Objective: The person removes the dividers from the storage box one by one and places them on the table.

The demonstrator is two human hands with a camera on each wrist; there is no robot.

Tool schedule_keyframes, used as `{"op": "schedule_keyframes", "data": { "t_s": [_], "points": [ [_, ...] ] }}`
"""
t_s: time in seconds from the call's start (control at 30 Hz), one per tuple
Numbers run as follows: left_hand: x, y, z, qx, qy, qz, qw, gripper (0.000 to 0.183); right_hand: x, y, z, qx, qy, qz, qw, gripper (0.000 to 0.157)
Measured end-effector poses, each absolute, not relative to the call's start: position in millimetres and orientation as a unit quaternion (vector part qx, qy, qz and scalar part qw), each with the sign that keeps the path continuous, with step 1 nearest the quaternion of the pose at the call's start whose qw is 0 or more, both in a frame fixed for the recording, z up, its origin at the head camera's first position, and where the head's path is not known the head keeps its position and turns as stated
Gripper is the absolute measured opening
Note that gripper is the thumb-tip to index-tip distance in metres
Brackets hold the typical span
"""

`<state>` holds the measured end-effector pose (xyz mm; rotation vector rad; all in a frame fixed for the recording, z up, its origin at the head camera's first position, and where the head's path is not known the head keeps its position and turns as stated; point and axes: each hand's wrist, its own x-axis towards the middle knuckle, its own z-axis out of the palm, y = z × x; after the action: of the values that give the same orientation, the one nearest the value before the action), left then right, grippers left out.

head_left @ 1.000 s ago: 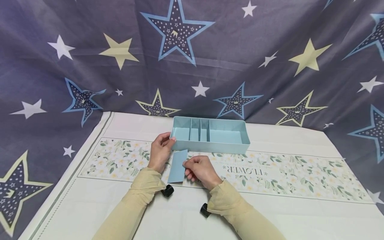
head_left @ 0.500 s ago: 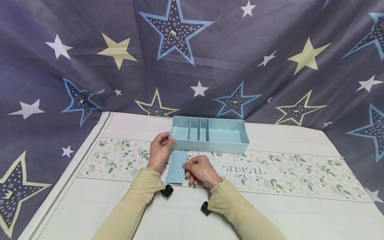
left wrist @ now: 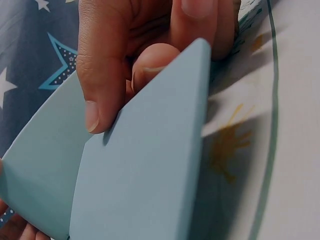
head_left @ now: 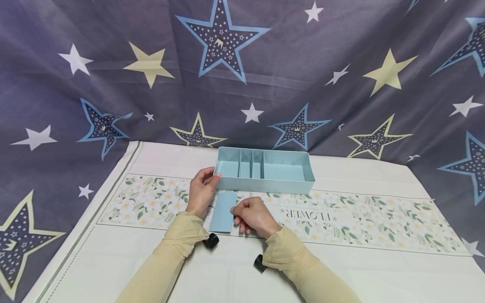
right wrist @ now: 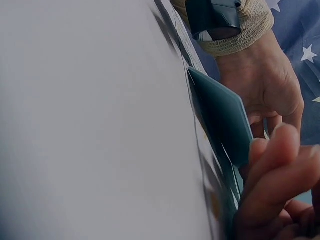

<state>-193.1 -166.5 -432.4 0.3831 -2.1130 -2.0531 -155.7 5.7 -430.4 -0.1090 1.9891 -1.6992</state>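
A light-blue divided storage box (head_left: 265, 186) stands on the white tablecloth, with partitions forming several compartments. My left hand (head_left: 202, 190) grips its left front corner, thumb over the rim. In front of the box, my right hand (head_left: 254, 213) pinches a flat light-blue rectangular panel (head_left: 222, 212) by its right edge. The left wrist view shows the panel (left wrist: 145, 160) tilted up, the right fingers on its edge and the box wall (left wrist: 47, 155) behind. In the right wrist view the panel (right wrist: 220, 110) leans near the cloth, with the left hand (right wrist: 262, 80) beyond it.
A floral printed strip (head_left: 371, 223) marked FLOWER runs across the white tablecloth (head_left: 227, 277). Behind the table hangs a dark curtain (head_left: 265, 92) with stars. Black wrist devices (head_left: 211, 240) sit at both sleeve cuffs.
The panel has turned slightly and its far edge has dropped a little. My right hand keeps its pinch on it; my left hand stays on the box corner.
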Motion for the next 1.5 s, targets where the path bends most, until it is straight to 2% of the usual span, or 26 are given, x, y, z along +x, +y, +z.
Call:
{"op": "schedule_keyframes", "data": {
  "t_s": [0.4,1.5],
  "points": [
    [-191.8,-166.3,-432.0,0.126,-0.712,-0.686,0.082,0.039,-157.1,9.5,-430.5,-0.053,0.735,-0.616,0.279,0.022],
    [-192.2,-165.2,-432.9,0.126,-0.713,-0.685,0.086,0.038,-156.7,9.3,-431.0,-0.046,0.743,-0.606,0.279,0.019]
  ]
}}
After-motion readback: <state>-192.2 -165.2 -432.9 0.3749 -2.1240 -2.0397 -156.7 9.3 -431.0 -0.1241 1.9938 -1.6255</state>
